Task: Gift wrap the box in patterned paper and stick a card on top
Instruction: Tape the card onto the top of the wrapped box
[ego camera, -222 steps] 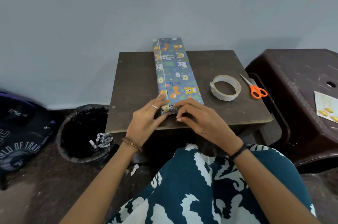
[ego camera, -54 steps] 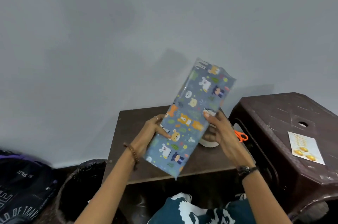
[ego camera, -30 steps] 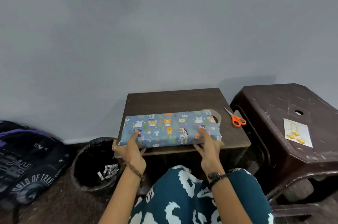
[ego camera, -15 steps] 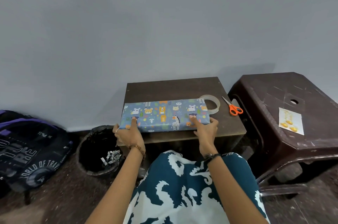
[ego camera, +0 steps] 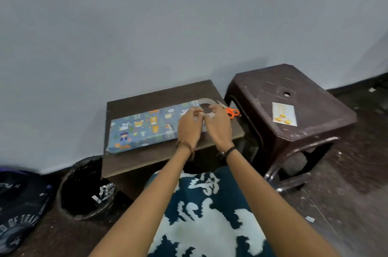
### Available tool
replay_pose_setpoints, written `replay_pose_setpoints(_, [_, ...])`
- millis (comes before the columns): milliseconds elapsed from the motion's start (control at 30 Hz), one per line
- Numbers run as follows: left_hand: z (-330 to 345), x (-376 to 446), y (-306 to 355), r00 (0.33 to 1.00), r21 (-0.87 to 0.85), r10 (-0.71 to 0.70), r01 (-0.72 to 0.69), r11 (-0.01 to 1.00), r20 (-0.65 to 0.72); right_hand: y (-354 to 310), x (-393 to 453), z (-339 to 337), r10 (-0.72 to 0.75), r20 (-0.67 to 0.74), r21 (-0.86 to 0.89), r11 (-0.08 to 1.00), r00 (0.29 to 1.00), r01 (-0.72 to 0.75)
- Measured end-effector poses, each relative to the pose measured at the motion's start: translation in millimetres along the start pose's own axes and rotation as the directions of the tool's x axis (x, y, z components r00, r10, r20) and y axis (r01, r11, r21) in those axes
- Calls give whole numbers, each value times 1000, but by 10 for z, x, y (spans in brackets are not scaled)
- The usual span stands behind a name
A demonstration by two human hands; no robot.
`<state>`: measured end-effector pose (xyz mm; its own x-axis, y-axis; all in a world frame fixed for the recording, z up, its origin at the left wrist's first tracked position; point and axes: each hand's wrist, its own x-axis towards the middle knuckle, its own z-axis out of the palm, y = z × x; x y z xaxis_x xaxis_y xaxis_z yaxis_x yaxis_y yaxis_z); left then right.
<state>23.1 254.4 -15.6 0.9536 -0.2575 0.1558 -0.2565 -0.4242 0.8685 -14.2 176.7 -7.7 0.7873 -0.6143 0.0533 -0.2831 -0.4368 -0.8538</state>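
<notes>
both hands (ego camera: pixel 206 125) grip tape roll (ego camera: pixel 206 107); wrapped box (ego camera: pixel 147 128) lies crosswise.

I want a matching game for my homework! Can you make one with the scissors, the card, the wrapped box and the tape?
Things:
1. scissors
2. card
3. wrapped box
4. tape roll

Places:
A. held up in both hands
B. lying flat across the small table
C. on the brown plastic stool
D. at the table's right edge, orange handles

Pairs: 1-D, 2-C, 3-B, 4-A
</notes>
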Motion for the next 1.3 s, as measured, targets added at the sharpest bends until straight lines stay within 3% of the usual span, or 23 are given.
replay_pose_setpoints(133, [638,69,582,987,-24,45,-42,999,157,150,134,-675,91,-104,63,994,990,-84])
replay_pose_setpoints(333, [1581,169,987,934,73,109,-142,987,340,726,484,-1498,209,-267,-66,970,941,-234])
replay_pose_setpoints(533, [2185,184,852,785,340,2,-270,901,619,1276,741,-1640,287,-382,-264,877,878,-401])
replay_pose_setpoints(633, [2304,106,732,780,335,54,-328,883,623,1384,751,-1548,284,-373,-260,882,883,-393])
replay_pose_setpoints(700, [2313,58,712,829,206,52,-198,958,557,1393,767,-1498,288,-389,-217,894,875,-391])
replay_pose_setpoints(800, [2233,66,740,879,-7,-130,150,989,460,1384,794,-1480,425,-397,-65,871,813,-487])
replay_pose_setpoints(867, [2170,102,724,871,-223,-271,384,896,411,1384,769,-1494,480,-358,-15,854,800,-519])
replay_pose_setpoints(933, [2062,95,692,819,-443,-417,566,695,393,1369,728,-1519,532,-287,59,840,797,-539])
replay_pose_setpoints(1000, [1914,34,659,778,-553,-472,627,548,415,1335,671,-1525,574,-191,197,817,796,-542])
replay_pose_setpoints(1100, [1643,-70,621,773,-633,-451,629,453,445,1208,534,-1501,569,-28,460,737,822,-494])
replay_pose_setpoints(1300, [770,-98,529,823,-731,-379,557,393,423,645,317,-1273,261,231,631,693,937,-349])
